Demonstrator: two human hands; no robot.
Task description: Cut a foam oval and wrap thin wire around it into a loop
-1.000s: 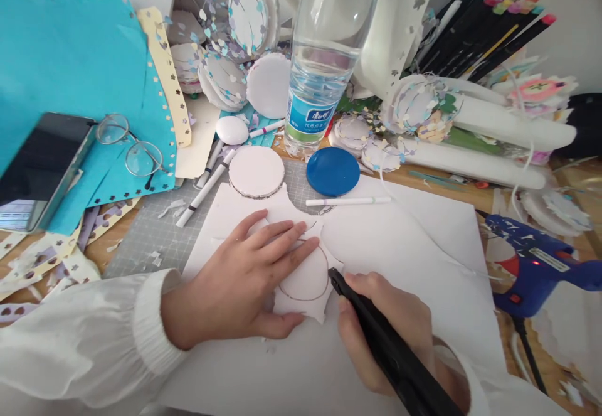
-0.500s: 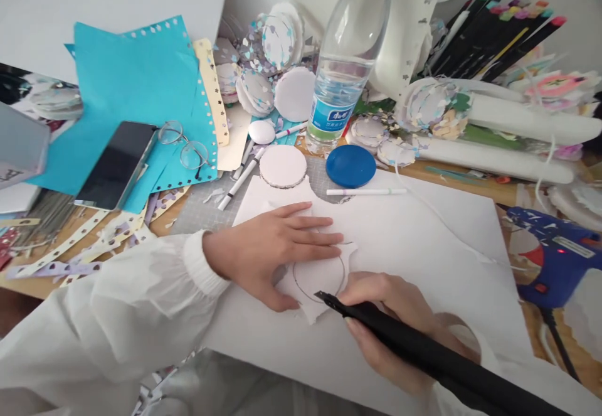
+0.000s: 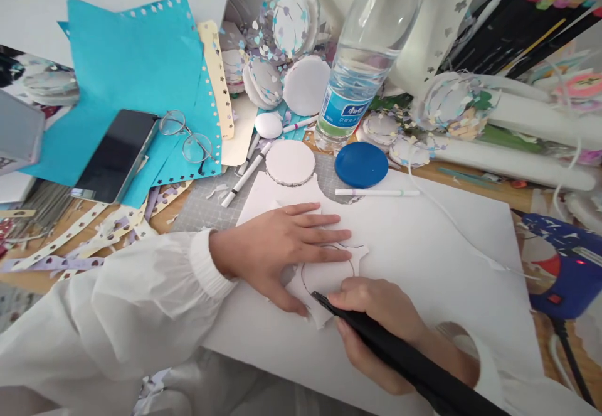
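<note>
The left hand (image 3: 282, 246) lies palm down with its fingers spread, gripping nothing, and covers much of an irregular white piece (image 3: 329, 283) that rests on the large white sheet (image 3: 437, 259). A circle is marked on the piece, but the fingers hide its upper left part. The right hand (image 3: 383, 325) is closed around a black tool (image 3: 423, 366), whose far end runs out past the bottom edge. The tool's tip is at the circle's lower line; whether it presses into the piece is hard to tell. The sheet covers part of the grey cutting mat (image 3: 204, 202). Behind, the water bottle (image 3: 360, 80) loses its top to the upper edge, and the blue glue gun (image 3: 571, 300) is cut off at the right.
</note>
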